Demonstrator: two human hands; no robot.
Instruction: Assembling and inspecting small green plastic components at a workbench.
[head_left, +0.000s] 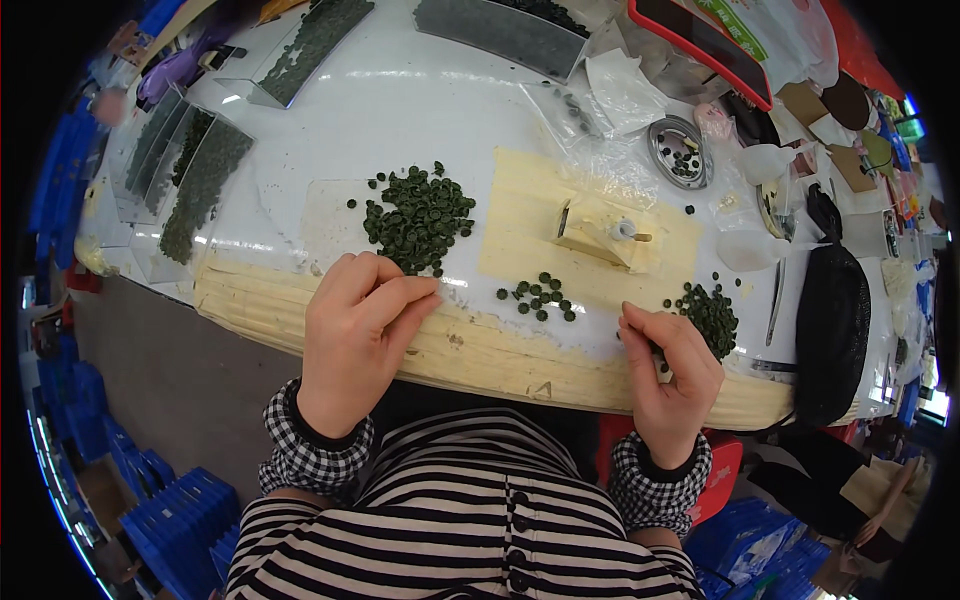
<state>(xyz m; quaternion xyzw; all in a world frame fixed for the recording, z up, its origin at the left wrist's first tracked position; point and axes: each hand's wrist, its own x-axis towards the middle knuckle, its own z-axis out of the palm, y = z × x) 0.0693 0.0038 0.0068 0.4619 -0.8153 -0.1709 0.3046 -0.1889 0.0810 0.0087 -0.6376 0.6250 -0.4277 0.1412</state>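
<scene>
Near the table's front edge, my left hand (pixel 358 335) is pinched, thumb against forefinger. Its fingertips are just below a large heap of small dark green toothed discs (pixel 418 215); whether a disc is between them is hidden. My right hand (pixel 675 370) is also closed in a pinch, beside a smaller heap of dark green discs (pixel 712 320). What its fingertips hold, if anything, is too small to make out. Between my hands lie several loose green discs (pixel 540 297). Behind these stands a small block-shaped fixture (pixel 610 235) wrapped in yellowish tape, with a pale peg on top.
Yellowish padding (pixel 270 310) covers the front edge. Clear bins of green pieces (pixel 205 190) stand at the left; another bin (pixel 505 35) is at the back. At right are a round metal dish (pixel 680 152), a red-framed phone (pixel 705 45), tweezers (pixel 776 300) and a black bag (pixel 833 330).
</scene>
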